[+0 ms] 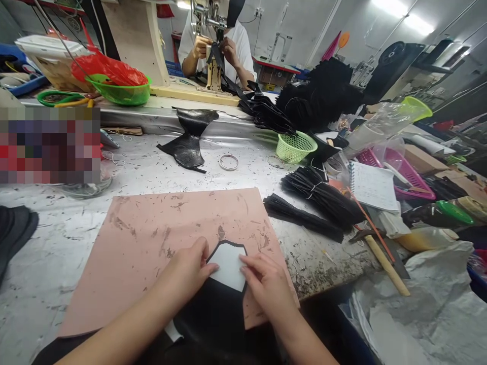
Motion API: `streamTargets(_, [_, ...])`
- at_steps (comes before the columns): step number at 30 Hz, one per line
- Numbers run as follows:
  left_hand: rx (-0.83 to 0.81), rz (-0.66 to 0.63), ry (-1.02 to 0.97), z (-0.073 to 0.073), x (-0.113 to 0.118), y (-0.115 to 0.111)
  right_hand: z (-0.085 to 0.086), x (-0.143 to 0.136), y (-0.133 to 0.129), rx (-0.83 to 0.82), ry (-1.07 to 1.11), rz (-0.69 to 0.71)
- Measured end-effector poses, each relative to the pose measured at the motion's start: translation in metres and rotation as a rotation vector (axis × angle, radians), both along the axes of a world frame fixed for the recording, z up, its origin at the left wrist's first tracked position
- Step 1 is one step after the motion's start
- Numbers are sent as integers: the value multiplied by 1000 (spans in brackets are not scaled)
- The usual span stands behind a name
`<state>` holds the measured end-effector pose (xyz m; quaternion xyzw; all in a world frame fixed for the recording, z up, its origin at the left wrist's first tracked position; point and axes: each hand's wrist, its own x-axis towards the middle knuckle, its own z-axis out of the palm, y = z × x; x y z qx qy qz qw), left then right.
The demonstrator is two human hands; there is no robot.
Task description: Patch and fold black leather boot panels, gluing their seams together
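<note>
A pale grey-white patch (228, 266) lies on the end of a black leather piece (213, 309), with a thin black border showing around its upper edge. My left hand (195, 263) is at the patch's left edge, thumb on the patch and fingers curled at the black border. On the right side, my right hand (264, 279) pinches the patch's edge between thumb and forefinger. Beneath them is a pink board (152, 233) with dark smudges. The lower part of the black piece hangs toward me over the board's near edge.
Black strip bundles (323, 195), a green basket (296, 147) and a spiral notebook (375, 185) lie to the right. A hammer (386, 263) rests at the table's right edge. Black leather pieces (190, 139) lie beyond the board. Across the table, a person (243, 50) works at a sewing machine.
</note>
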<state>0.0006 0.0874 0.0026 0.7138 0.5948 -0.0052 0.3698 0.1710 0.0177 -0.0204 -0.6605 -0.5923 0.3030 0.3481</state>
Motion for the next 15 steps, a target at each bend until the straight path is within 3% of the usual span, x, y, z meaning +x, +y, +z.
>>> streamTargets(9, [25, -23, 6, -4, -1, 1, 1, -1, 1, -9, -48, 32])
streamTargets(15, [23, -41, 42, -3, 0, 1, 7, 0, 3, 41, -340, 26])
